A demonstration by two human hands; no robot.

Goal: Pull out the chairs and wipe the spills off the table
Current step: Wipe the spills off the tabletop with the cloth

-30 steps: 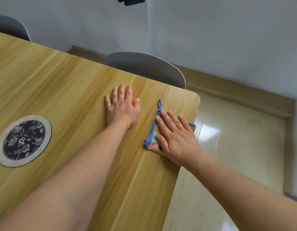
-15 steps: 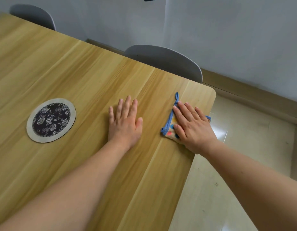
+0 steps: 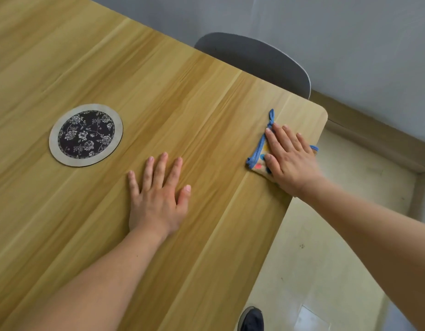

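A folded cloth (image 3: 258,156) with a blue border and coloured dots lies near the right corner of the wooden table (image 3: 159,80). My right hand (image 3: 288,158) presses flat on top of it, fingers spread, and covers most of it. A blue loop of the cloth sticks out past my fingertips. My left hand (image 3: 157,197) rests flat on the bare tabletop, palm down, holding nothing. A grey chair (image 3: 257,58) stands tucked in at the table's far side, against the wall. No spill shows on the wood.
A round coaster (image 3: 85,134) with a dark floral centre lies on the table to the left of my left hand. Beige tiled floor (image 3: 326,259) lies to the right of the table. My dark shoe (image 3: 252,320) shows at the bottom edge.
My view has shifted, so the table now fills more of the frame. My right hand keeps the cloth near the table's corner while my left hand has drawn back toward me.
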